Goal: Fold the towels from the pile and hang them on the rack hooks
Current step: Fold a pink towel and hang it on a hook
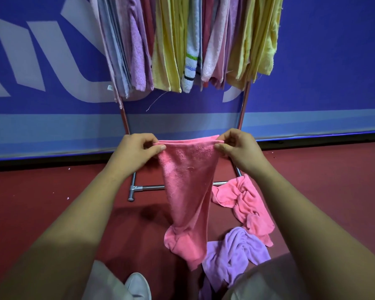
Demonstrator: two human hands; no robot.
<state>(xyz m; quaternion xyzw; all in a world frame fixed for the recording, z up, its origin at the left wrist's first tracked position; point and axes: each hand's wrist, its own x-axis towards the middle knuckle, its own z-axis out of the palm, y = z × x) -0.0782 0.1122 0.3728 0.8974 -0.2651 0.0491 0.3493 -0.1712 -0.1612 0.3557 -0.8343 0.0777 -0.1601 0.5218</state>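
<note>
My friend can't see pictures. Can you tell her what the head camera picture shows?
The left hand and right hand pinch the top edge of a pink terry towel hanging before a metal rack full of yellow, lilac, pink and striped towels. A crumpled pink towel and a crumpled lilac towel lie on the dark red floor.

Single head-worn wide-angle view, forward and down, near the rack [152, 187] and floor [41, 191]

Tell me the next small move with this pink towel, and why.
Probably give the pink towel a short shake to straighten it before folding: the left hand and right hand pinch its top corners, but its lower end hangs twisted and bunched.
</note>
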